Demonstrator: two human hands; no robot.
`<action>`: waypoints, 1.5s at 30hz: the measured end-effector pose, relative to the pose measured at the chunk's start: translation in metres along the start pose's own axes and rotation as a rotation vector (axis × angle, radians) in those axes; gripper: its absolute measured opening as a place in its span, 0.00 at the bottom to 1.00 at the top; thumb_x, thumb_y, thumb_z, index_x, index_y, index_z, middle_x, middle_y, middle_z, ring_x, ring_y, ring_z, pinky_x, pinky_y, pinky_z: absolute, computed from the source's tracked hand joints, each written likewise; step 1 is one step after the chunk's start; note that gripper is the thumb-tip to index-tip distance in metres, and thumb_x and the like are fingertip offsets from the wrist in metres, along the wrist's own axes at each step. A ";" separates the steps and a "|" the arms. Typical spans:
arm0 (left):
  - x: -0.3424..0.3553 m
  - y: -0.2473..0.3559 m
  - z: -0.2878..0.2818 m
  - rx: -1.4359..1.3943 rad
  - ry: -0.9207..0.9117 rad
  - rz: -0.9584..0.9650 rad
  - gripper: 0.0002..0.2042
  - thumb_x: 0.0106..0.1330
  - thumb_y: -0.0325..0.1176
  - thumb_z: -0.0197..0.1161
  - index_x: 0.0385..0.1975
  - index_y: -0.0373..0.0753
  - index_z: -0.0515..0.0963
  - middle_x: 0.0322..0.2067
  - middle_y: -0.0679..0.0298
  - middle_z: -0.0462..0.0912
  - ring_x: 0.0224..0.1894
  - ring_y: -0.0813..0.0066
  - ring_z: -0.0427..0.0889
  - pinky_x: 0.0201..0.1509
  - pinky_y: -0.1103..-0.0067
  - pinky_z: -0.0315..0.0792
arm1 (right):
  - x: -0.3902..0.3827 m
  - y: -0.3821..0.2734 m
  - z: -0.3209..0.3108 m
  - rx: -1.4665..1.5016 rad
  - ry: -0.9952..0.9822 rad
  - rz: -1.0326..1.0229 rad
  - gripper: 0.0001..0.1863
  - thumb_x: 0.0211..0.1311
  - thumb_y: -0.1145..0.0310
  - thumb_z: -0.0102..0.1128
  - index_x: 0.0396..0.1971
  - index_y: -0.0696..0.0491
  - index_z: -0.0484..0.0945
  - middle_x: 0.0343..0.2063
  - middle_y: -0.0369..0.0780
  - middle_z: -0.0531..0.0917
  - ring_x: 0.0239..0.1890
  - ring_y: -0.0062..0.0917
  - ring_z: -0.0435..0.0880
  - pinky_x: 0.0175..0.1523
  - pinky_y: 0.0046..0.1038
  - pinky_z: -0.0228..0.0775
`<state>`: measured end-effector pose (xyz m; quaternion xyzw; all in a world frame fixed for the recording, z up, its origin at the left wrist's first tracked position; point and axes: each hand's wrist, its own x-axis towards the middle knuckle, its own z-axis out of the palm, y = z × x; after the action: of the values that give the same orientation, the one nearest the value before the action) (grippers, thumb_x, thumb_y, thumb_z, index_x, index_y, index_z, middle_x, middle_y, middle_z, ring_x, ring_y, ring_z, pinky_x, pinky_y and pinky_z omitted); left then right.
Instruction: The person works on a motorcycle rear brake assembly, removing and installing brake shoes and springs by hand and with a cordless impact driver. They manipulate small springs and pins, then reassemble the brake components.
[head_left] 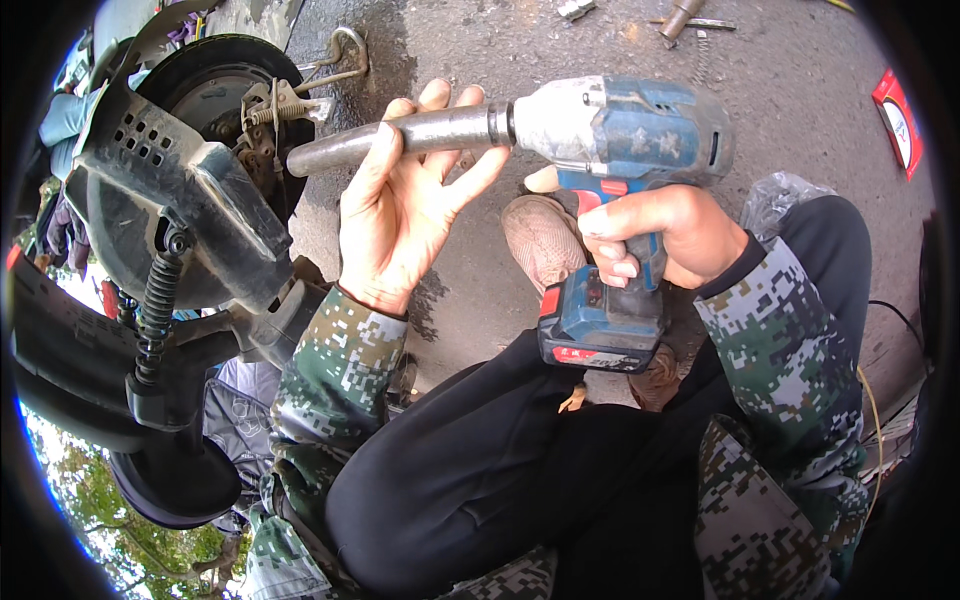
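Note:
My right hand (675,235) is wrapped round the grip of a blue and grey cordless impact wrench (650,125), its index finger by the red trigger. A black and blue battery (605,318) sits at the tool's base. From the wrench's nose a long steel socket (420,135) points left, tapering toward its tip. Palm up, my left hand (410,200) holds this socket, thumb across the front and fingertips showing above it. The socket's tip is close to the hub and brake linkage (265,140) of a scooter wheel (220,75); I cannot tell if they touch.
At the left lies the scooter's dark body, with a black fender (180,190) and a coil-spring shock absorber (158,310). Metal tools (685,20) and a spring (702,55) lie on the pavement at the top. A red box (898,122) and clear plastic (785,200) are at right.

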<state>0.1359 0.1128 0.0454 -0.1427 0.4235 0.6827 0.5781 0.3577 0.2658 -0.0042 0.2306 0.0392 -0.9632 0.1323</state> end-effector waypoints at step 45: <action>-0.014 0.063 -0.039 0.356 0.439 0.246 0.19 0.77 0.47 0.63 0.46 0.32 0.79 0.46 0.46 0.87 0.50 0.57 0.89 0.57 0.59 0.86 | 0.087 0.075 0.022 -0.360 0.081 -0.388 0.15 0.63 0.66 0.73 0.45 0.56 0.82 0.38 0.39 0.86 0.40 0.27 0.85 0.49 0.31 0.78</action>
<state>0.0711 0.0759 0.0575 -0.1311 0.6654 0.6155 0.4016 0.2937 0.1699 -0.0251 0.2299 0.2587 -0.9380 -0.0178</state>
